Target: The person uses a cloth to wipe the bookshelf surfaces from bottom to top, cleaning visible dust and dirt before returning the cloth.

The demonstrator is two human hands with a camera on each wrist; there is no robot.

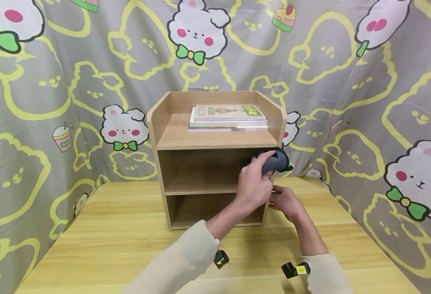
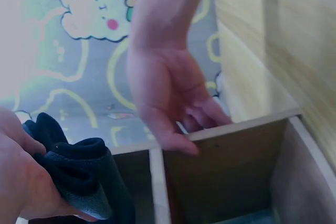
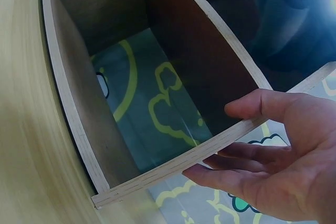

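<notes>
A small open-fronted wooden shelf (image 1: 176, 132) stands on the table. My left hand (image 1: 254, 183) grips a folded dark blue-grey cloth (image 1: 276, 161) at the right side panel, level with the middle compartment. In the left wrist view the bunched cloth (image 2: 86, 174) lies over the panel's front edge. Lower down, my right hand (image 1: 288, 202) holds the same panel. Seen from the right wrist, the thumb rests at the inner side of the edge while the other fingers (image 3: 236, 179) lie along the outside.
Several stacked books (image 1: 228, 118) lie on the shelf's top board. Pale wood tabletop (image 1: 120, 228) surrounds the shelf. Patterned grey curtains (image 1: 134, 90) hang behind and at both sides. Each wrist carries a small black camera (image 1: 290, 269).
</notes>
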